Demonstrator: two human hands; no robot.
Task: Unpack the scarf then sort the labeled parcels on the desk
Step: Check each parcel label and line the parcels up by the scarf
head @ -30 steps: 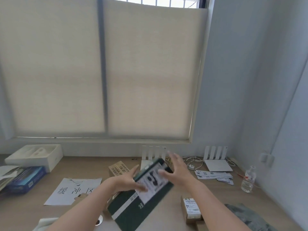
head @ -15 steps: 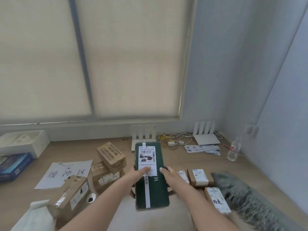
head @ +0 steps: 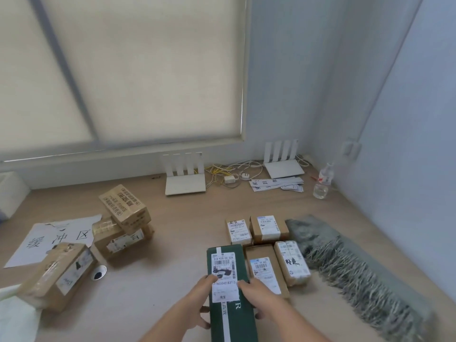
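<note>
A dark green box with a white shipping label lies lengthwise at the front of the desk. My left hand grips its left side and my right hand its right side, thumbs on the label. Right beside it, several small labelled cardboard parcels lie in a tidy block. The grey-green fringed scarf is spread flat along the desk's right side.
A loose heap of brown parcels sits at the left with a taped box in front, on a paper sign. Two white routers, cables, paper strips and a water bottle line the back.
The view has tilted down and the green box has come down from mid-air. It has gone from tilted to straight and now sits next to the sorted parcels, both hands still on it.
</note>
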